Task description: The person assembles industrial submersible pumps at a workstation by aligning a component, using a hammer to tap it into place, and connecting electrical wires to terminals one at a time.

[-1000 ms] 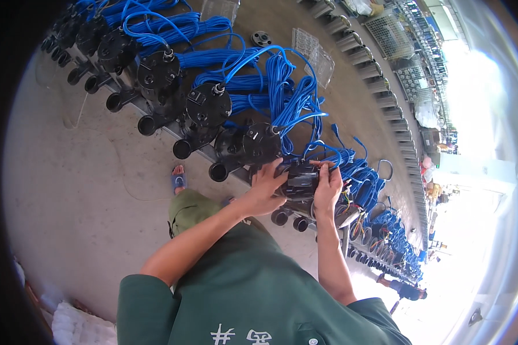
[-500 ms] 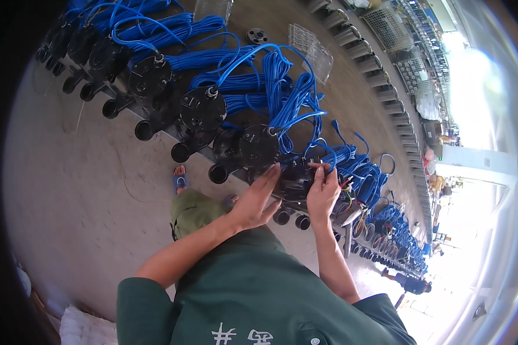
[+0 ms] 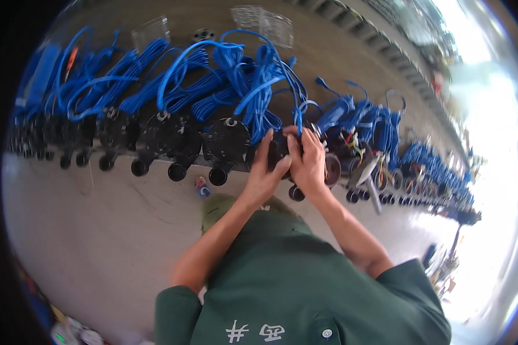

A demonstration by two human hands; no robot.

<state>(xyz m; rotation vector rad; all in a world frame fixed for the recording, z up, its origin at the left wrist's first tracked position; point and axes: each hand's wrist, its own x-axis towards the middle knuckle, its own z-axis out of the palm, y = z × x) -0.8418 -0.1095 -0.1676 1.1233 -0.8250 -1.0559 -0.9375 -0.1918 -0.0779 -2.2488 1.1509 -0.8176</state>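
Observation:
My left hand [image 3: 263, 177] and my right hand [image 3: 308, 164] are close together on a black pump housing [image 3: 278, 148]. The left is on the left side of the housing, its fingers pointing away from me and its thumb reaching toward the right hand. My right fingers bend over the housing's right part, near a blue cable [image 3: 299, 118] that rises from behind them. Much of the housing is hidden by my hands. Just to the left stands another black pump [image 3: 227, 141] with a round top and a short outlet pipe [image 3: 217, 175] facing me.
More black pumps [image 3: 161, 135] line the bench edge leftward, with coiled blue cables [image 3: 265, 86] behind them. To the right are open motor parts with coloured wires [image 3: 354, 144] and a grey metal piece [image 3: 362, 172]. Clear plastic trays [image 3: 265, 26] and a small round part [image 3: 204, 35] lie farther back.
The whole view has turned, so the pump row now runs more level. My right hand has come closer to my left, its fingers now bent over the housing.

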